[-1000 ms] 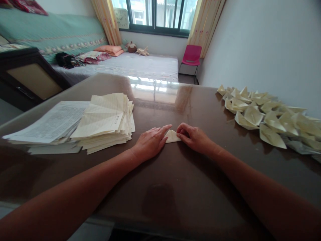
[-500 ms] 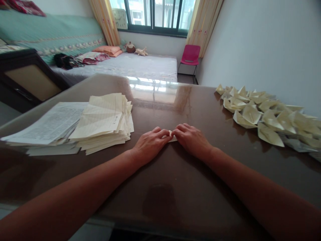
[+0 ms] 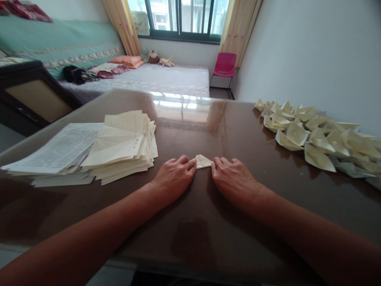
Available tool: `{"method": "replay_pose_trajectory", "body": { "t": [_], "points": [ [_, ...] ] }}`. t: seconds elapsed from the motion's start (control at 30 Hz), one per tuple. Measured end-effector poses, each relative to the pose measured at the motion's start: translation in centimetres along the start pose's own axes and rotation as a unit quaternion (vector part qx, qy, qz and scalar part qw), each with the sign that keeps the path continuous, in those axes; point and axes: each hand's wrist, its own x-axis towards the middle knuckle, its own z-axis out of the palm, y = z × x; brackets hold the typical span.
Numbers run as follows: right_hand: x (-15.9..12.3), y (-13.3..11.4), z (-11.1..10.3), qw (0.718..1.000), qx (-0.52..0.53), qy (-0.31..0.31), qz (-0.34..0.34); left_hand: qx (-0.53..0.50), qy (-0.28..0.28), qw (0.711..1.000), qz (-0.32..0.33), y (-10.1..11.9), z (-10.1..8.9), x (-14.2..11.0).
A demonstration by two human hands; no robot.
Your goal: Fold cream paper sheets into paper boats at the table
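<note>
A small folded piece of cream paper (image 3: 203, 161), roughly triangular with its peak away from me, lies on the brown table (image 3: 166, 222) between my two hands. My left hand (image 3: 176, 173) is closed with its fingertips at the paper's left end. At the right end, the closed fingers of my right hand (image 3: 232, 176) press on the paper's corner. Both thumbs are largely hidden, and the paper's ends disappear under my fingers.
To the left lies a stack of lined cream sheets (image 3: 119, 139), overlapping a pile of white printed sheets (image 3: 65, 145). Many folded paper boats (image 3: 320, 141) crowd the table's right side by the wall. Beyond the table are a bed (image 3: 172, 79) and a pink chair (image 3: 224, 64).
My hands came together over the folded paper, nearly covering it, then moved apart to its two ends. More of the paper shows now. The whole view has shifted slightly.
</note>
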Motion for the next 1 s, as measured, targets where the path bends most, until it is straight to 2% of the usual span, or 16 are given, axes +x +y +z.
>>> {"method": "replay_pose_trajectory", "body": {
  "t": [0.23, 0.4, 0.5, 0.63, 0.73, 0.83, 1.0],
  "points": [
    [0.1, 0.1, 0.0, 1.0, 0.004, 0.001, 0.003, 0.04, -0.029, 0.999, 0.003, 0.6, -0.9, -0.1],
    [0.7, 0.4, 0.7, 0.999, 0.016, 0.042, 0.028, 0.026, -0.007, 1.0, -0.007, 0.3, -0.5, 0.0],
    [1.2, 0.5, 1.1, 0.996, 0.019, 0.083, 0.001, 0.012, 0.006, 1.0, -0.01, -0.2, -0.2, 0.0],
    [1.7, 0.8, 1.6, 0.994, 0.043, 0.095, -0.027, -0.002, 0.018, 1.0, -0.022, -0.4, 0.0, 0.2],
    [2.2, 1.7, 2.3, 0.986, 0.119, 0.115, -0.006, -0.017, 0.037, 0.998, -0.058, -0.4, 0.2, 0.4],
    [2.8, 2.8, 3.3, 0.962, 0.226, 0.144, 0.043, -0.031, 0.049, 0.996, -0.07, -0.5, 0.5, 0.5],
    [3.8, 4.1, 4.1, 0.901, 0.423, 0.092, 0.025, -0.102, 0.052, 0.992, -0.059, -1.0, 0.7, 0.5]
  ]
}}
